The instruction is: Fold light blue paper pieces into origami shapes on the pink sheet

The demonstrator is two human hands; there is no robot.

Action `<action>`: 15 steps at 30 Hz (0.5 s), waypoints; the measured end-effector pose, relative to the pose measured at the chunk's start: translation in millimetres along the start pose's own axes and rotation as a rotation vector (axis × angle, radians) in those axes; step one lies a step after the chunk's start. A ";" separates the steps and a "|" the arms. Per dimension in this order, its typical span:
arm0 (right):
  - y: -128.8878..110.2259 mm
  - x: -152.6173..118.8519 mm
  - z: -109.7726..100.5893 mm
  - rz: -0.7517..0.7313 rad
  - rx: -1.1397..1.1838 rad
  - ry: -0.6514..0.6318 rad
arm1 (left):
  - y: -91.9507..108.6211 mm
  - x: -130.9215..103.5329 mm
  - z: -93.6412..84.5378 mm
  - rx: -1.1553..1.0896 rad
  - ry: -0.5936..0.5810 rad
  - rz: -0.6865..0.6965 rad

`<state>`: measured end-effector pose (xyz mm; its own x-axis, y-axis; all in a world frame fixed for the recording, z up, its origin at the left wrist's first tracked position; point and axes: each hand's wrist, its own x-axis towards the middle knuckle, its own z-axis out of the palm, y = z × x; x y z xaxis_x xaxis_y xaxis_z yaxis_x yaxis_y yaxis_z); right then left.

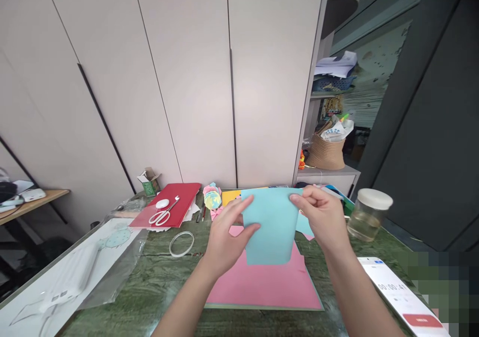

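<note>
A light blue sheet of paper point(271, 230) is held up above the table, roughly square with a curved lower right corner. My left hand point(229, 232) grips its left edge between thumb and fingers. At the upper right corner, my right hand point(324, 212) pinches the same sheet. Beneath it on the table lies a larger pink sheet of paper point(265, 289), with a thin greenish edge showing under it. Another light blue paper piece point(305, 225) lies partly hidden behind the held sheet.
On the left are white-handled scissors point(160, 218) on a red folder point(185, 200), a roll of tape point(181, 244) and a plastic bag point(116, 272). A paper flower point(212, 197) sits at the back. To the right stand a lidded jar point(368, 217) and a phone point(400, 292) showing a timer.
</note>
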<state>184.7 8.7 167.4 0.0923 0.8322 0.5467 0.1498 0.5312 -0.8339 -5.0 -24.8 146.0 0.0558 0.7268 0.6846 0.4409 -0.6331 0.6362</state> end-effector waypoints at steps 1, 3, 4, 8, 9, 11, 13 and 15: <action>-0.9 -0.9 0.0 -0.005 -0.006 0.008 | 0.8 -0.4 -0.3 -0.001 -0.002 0.000; -3.0 -2.3 0.0 -0.009 -0.016 0.028 | 2.4 -0.9 -0.7 -0.002 -0.002 -0.007; -4.0 -2.8 -0.1 -0.007 -0.013 0.034 | 3.0 -1.0 -1.0 -0.001 0.000 -0.011; -7.3 -2.3 -1.8 0.046 0.080 -0.081 | 4.6 -0.7 -2.0 -0.023 0.013 -0.035; -7.6 -1.7 -2.5 0.062 0.099 -0.117 | 4.7 -0.6 -2.2 -0.040 0.015 -0.040; -7.5 -0.8 -3.4 0.074 0.100 -0.131 | 4.5 -0.4 -2.4 -0.079 0.014 -0.049; -7.0 -0.6 -3.4 0.060 0.065 -0.089 | 3.9 -0.3 -2.0 -0.098 0.019 -0.053; -7.1 -1.5 -2.1 0.032 0.022 -0.053 | 3.0 -0.3 -1.3 -0.093 0.033 -0.052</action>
<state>185.5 3.3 172.7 0.0444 0.8559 0.5152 0.1255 0.5068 -0.8529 -4.9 -27.3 148.2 0.0051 0.7510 0.6603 0.3571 -0.6181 0.7003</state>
